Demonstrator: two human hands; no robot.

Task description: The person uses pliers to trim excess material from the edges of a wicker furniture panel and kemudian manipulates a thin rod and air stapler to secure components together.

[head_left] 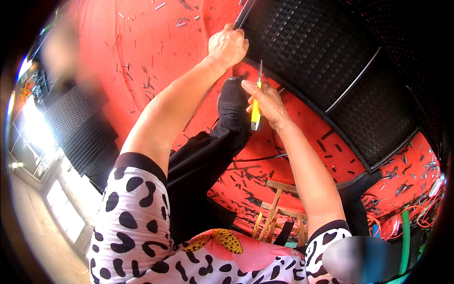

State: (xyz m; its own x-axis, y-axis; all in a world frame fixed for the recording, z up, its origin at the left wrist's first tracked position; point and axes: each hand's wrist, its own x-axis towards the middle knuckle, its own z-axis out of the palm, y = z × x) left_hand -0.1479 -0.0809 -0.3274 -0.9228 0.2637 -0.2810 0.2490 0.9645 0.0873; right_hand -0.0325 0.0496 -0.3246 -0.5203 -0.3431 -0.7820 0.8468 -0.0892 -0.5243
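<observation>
A black woven wicker furniture panel (302, 45) stretches from the top middle to the right, with a frame along its edge. My left hand (229, 46) is closed on the panel's left corner, knuckles up, its fingertips partly hidden. My right hand (268, 103) grips a yellow utility knife (256, 106), thumb along the handle. The knife's blade is out and points up toward the panel's lower edge, and I cannot tell if it touches.
A red floor covering (156, 61) is strewn with short black strip offcuts. My black shoe (231, 97) rests just below the panel's edge. A small wooden frame (272, 213) stands near my lap. Orange cord (418, 208) and a green tube (405, 241) lie at lower right. Black woven pieces (75, 123) stand at left.
</observation>
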